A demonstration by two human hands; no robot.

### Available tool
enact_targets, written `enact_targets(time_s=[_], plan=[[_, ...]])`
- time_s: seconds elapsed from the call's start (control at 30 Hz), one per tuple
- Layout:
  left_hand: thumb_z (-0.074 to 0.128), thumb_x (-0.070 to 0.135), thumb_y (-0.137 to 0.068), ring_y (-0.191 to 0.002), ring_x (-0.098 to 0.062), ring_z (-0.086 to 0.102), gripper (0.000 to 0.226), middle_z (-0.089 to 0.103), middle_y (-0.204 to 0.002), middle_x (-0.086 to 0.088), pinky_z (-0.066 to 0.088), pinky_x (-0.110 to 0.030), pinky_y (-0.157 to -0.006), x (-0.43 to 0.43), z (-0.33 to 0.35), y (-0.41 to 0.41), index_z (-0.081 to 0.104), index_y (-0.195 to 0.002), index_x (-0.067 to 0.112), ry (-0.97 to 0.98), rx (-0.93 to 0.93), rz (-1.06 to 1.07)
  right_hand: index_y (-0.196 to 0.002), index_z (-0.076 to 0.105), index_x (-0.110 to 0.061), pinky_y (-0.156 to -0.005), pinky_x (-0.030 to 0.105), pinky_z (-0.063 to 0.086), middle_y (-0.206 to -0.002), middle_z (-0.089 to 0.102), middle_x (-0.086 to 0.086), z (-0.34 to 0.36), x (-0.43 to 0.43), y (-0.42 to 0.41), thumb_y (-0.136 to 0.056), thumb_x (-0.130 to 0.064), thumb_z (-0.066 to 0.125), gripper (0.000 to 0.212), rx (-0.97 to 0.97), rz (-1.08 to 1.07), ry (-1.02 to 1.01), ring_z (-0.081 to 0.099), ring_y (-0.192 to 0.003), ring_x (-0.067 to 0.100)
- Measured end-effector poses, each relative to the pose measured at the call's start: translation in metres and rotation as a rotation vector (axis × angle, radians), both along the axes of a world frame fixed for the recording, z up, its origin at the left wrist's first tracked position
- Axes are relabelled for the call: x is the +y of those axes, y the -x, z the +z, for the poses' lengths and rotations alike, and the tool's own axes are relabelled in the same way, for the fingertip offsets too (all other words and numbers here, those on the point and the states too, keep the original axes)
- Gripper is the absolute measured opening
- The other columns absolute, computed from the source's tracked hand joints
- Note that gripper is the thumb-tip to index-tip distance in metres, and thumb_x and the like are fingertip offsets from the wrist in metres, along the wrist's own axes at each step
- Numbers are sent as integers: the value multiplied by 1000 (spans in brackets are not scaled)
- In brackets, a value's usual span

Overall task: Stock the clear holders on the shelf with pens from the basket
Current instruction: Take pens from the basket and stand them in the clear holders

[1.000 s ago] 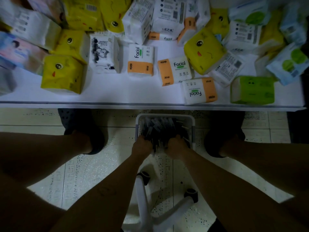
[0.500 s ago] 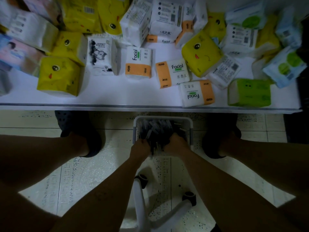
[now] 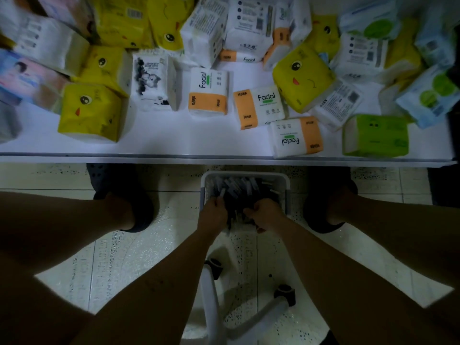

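pens (image 3: 239,191) in basket (image 3: 245,173), between left hand (image 3: 212,213) and right hand (image 3: 266,212); both seemingly gripping some

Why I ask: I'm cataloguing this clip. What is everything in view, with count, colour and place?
basket: one, white, on the floor below the shelf edge.
pens: many, dark with pale caps, in the basket.
shelf: one, white, across the top.
yellow tissue packs: several, yellow with faces, on the shelf.
Facial tissue packs: several, white and orange, mid-shelf.
green tissue pack: one, green, front right of the shelf.
other tissue packs: many, white, blue, pink, at the shelf's back and ends.
wheeled base: one, white with black castors, on the floor.
shoes: two, dark, either side of the basket.
left grip: one, bare hand, holds pens in the basket.
right grip: one, bare hand, holds pens beside it.
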State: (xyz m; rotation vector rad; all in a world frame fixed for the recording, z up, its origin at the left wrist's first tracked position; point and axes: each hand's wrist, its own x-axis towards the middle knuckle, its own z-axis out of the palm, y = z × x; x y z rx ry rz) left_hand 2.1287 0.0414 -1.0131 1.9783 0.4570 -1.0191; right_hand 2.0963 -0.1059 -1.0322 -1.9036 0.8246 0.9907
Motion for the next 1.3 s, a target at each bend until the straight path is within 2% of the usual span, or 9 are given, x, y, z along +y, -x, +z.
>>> enact_targets(time_s=[0.07,0.2,0.37,0.63,0.83,0.93,1.07,1.17,1.3], plan=[[31,42,-103,-104,-24,56,41,57,-114,-8,50,-39,-89,-2,3,-1,53,-124,14,41,-45,-7,-92,59,-8,-48,33,57,-85,64,12,4,-1,0,-92,-17,64,11,-12,-82,-52,68,-71,31],[37,35,-103,-106,-27,57,33,61,-115,-11,50,-44,-92,-6,7,-7,55,-121,15,65,-66,-61,-116,51,-14,-47,29,54,-99,66,15,16,-5,3,-87,-5,68,35,-1,-130,-144,70,-71,27],[41,33,-102,-85,-13,53,23,53,-96,2,48,-21,-67,-10,23,-9,52,-107,14,103,-96,4,-108,62,-6,-79,39,55,-100,66,17,44,-4,-2,-89,-6,61,19,-140,15,6,63,-93,32],[36,32,-103,-72,-11,55,25,56,-82,-1,43,-22,-58,-15,73,-7,56,-103,17,197,-326,-27,-96,60,-2,-60,26,39,-92,61,18,100,0,-1,-101,-24,42,29,-318,-38,128,55,-75,25],[45,31,-101,-80,-30,65,24,66,-95,-15,56,-46,-78,-17,119,1,56,-111,12,319,-353,74,-96,63,-8,-66,29,47,-82,66,10,142,7,-2,-103,-40,34,45,-528,-96,143,62,-73,23],[51,25,-99,-71,-25,68,23,69,-90,-15,59,-37,-65,-17,144,-1,59,-110,7,398,-354,171,-85,60,-12,-58,37,56,-61,61,3,164,10,-2,-100,-30,47,27,-639,-180,61,59,-49,14],[58,15,-95,-50,-9,64,18,69,-73,-10,49,-19,-45,-14,177,-4,63,-105,1,486,-448,160,-83,57,-16,-55,29,55,-71,65,4,194,13,1,-93,-14,61,11,-802,-281,26,66,-60,22],[63,17,-92,-63,-15,67,19,72,-81,-11,52,-26,-57,-14,197,-11,65,-106,4,463,-518,112,-79,50,-17,-59,34,48,-78,59,8,212,15,2,-90,-9,64,20,-852,-346,-21,59,-59,21],[62,21,-93,-78,-22,72,18,68,-97,-10,57,-40,-72,-16,225,-16,65,-103,7,526,-554,126,-95,61,-17,-56,14,41,-74,60,-4,238,12,1,-97,-26,56,10,-989,-306,35,57,-59,-3]])
